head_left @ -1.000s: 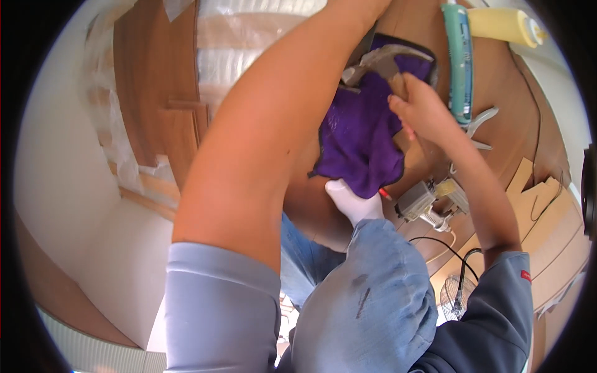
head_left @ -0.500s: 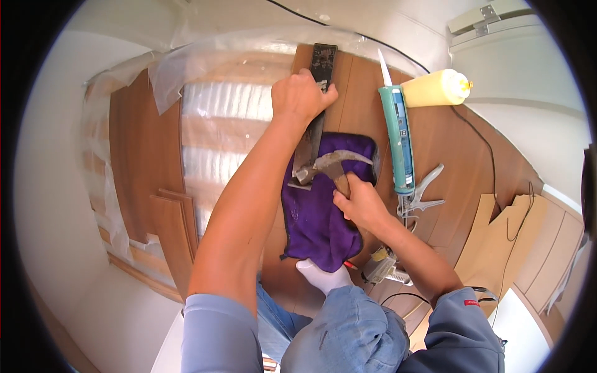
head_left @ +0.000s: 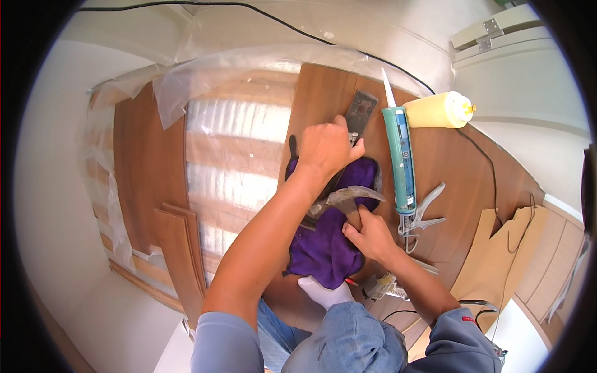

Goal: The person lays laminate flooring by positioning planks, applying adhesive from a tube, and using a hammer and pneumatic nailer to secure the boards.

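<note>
My left hand [head_left: 324,149] is closed around a flat, dark metal pull bar [head_left: 362,110]. The bar slants over the brown floorboards, its far end tipped to the right and its near end by the hammer. In my right hand [head_left: 374,236] is the wooden handle of a claw hammer [head_left: 349,198], its worn metal head over a purple cloth [head_left: 326,248]. The cloth lies bunched on the boards in front of my white-socked foot [head_left: 323,292]. My left hand and the hammer hide part of the bar.
To the right lies a teal caulking gun [head_left: 400,161] beside a pale yellow bottle [head_left: 438,110]. Cut cardboard [head_left: 491,255] and a thin cable are farther right. On the left, loose planks [head_left: 177,242] lie beside exposed joists and silvery insulation [head_left: 239,121] under clear plastic sheeting [head_left: 171,102].
My left hand has drawn the pull bar nearer and to the right, tilting it off the board's edge line. The hammer stays over the cloth, which is rumpled differently. The view has shifted slightly.
</note>
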Tool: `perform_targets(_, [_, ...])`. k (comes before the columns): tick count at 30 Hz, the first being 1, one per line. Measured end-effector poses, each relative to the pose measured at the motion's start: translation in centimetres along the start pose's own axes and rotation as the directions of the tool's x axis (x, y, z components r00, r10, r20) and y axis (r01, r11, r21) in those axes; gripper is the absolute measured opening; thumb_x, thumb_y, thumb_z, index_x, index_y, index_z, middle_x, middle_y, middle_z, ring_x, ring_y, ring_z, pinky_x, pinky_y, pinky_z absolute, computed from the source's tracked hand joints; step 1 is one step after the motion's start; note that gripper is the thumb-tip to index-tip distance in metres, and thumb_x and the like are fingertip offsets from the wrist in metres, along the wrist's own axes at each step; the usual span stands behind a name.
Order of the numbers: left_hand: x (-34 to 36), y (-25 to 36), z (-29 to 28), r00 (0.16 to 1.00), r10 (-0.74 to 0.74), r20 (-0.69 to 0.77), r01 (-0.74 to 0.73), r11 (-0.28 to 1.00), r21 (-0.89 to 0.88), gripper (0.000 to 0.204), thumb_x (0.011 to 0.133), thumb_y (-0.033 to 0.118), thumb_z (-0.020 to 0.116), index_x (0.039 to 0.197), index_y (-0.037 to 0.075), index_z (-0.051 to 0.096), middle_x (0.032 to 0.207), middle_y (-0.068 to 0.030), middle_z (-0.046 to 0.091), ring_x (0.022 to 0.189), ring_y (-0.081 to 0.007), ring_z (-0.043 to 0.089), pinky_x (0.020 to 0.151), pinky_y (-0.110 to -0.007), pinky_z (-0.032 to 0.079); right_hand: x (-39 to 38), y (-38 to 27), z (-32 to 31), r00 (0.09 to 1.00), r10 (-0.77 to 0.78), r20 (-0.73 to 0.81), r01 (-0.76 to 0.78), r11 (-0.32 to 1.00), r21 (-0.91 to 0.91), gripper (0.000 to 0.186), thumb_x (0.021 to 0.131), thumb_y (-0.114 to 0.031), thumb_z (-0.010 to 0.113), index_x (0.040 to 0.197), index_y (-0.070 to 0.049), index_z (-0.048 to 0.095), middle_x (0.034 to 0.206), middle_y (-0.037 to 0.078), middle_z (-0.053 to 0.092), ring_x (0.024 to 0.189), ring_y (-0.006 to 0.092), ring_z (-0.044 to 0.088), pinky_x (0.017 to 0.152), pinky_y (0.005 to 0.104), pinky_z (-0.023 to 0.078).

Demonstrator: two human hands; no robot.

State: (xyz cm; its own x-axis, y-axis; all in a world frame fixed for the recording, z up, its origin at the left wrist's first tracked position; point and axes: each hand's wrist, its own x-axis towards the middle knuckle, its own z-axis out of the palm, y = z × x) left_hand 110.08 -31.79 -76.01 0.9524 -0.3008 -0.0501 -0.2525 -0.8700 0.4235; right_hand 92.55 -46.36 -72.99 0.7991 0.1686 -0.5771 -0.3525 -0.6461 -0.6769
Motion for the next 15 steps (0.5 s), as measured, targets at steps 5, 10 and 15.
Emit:
perform_targets(5, [-1.7, -0.6, -0.7, 0.993, -0.114, 0.008, 0.114, 0.993, -0.008, 0.05, 0.081, 0.051, 0.072, 0.083, 0.002, 0.062, 0.061, -0.0167, 0.067, 0.059, -0.0364, 0.069, 0.058, -0.045, 0.057, -1.2, 0.2, 0.5, 0.997, 0.009, -0.076, 0.01, 0.97, 0.241, 0.032, 0.088, -0.023, 0.07, 0.104, 0.004, 0.061, 0.091, 0.026, 0.07, 0.087, 0.0441, 0.07, 0.078, 0.0488, 0.054])
perform_targets(10, [-3.2, -0.9, -1.0, 0.987, -0.157, 0.033, 0.156, 0.987, 0.041, 0.05, 0.083, 0.052, 0.072, 0.084, 0.003, 0.062, 0.06, -0.0169, 0.066, 0.06, -0.0351, 0.07, 0.058, -0.044, 0.057, -1.9, -0.2, 0.1, 0.993, 0.049, -0.111, -0.025, 0.978, 0.206, 0.026, 0.085, -0.02, 0.071, 0.096, 0.003, 0.064, 0.094, 0.025, 0.068, 0.087, 0.0421, 0.068, 0.079, 0.0467, 0.053])
perform_targets(15, [-4.1, -0.4, 0.1, 0.99, -0.143, -0.014, 0.144, 0.985, 0.091, 0.049, 0.082, 0.051, 0.074, 0.085, 0.004, 0.06, 0.064, -0.0142, 0.068, 0.062, -0.0311, 0.071, 0.059, -0.041, 0.057, -2.9, -0.2, -0.7, 0.991, 0.09, -0.095, -0.078, 0.989, 0.122, 0.028, 0.084, -0.021, 0.071, 0.096, 0.003, 0.063, 0.088, 0.024, 0.067, 0.082, 0.043, 0.067, 0.077, 0.047, 0.053])
